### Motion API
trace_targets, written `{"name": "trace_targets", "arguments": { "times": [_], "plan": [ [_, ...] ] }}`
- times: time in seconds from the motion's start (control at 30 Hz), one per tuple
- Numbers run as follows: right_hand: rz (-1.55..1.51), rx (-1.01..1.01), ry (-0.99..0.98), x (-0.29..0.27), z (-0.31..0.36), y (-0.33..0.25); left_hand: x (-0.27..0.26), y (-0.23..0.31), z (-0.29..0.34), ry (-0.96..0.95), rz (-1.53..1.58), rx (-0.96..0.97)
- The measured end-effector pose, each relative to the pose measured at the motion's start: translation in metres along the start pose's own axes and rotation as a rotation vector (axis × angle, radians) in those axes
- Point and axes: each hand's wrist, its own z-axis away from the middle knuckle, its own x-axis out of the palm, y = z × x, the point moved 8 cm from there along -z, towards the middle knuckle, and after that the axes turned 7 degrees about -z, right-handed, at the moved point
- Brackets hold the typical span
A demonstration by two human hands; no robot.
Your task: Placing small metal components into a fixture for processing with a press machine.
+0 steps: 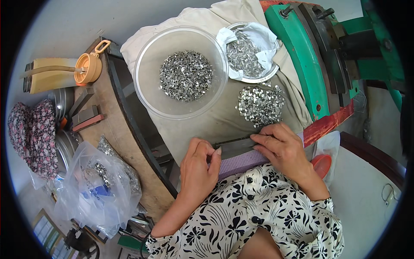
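A dark, flat metal bar (236, 149) with a row of fine slots or small pieces along its far edge lies crosswise close to my body. Closed about its left end is my left hand (199, 167), thumb and forefinger at the edge. My right hand (282, 149) pinches at the bar's right end; whether a tiny piece is between those fingertips is hidden. Just beyond the right hand is a loose heap of small shiny metal pieces (261, 105) on the cloth. Purple checked fabric (240, 164) shows under the bar.
A clear round tub (144, 93) of small metal parts stands far left, beside a paper-lined metal bowl (272, 69) of thin pins. A green machine (293, 56) borders the right. On the left bench (125, 142) are a plastic bag (108, 207) and an orange-lidded bottle (88, 69).
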Motion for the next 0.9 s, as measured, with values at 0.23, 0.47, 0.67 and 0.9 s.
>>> {"name": "trace_targets", "arguments": {
  "times": [0.23,0.47,0.67,0.9],
  "plan": [
    [0.015,-0.013,-0.031,0.001,-0.005,-0.004,0.0,0.0,0.0,-0.002,0.0,0.005],
    [0.031,-0.065,-0.078,0.01,-0.008,-0.01,0.001,-0.002,-0.001,-0.02,0.015,-0.025],
    [-0.017,-0.06,-0.051,0.009,-0.009,-0.007,-0.001,-0.003,-0.001,-0.01,0.018,-0.004],
    [-0.144,0.065,0.052,-0.03,-0.01,0.004,-0.012,0.0,0.003,0.101,0.057,0.123]
  ]
}}
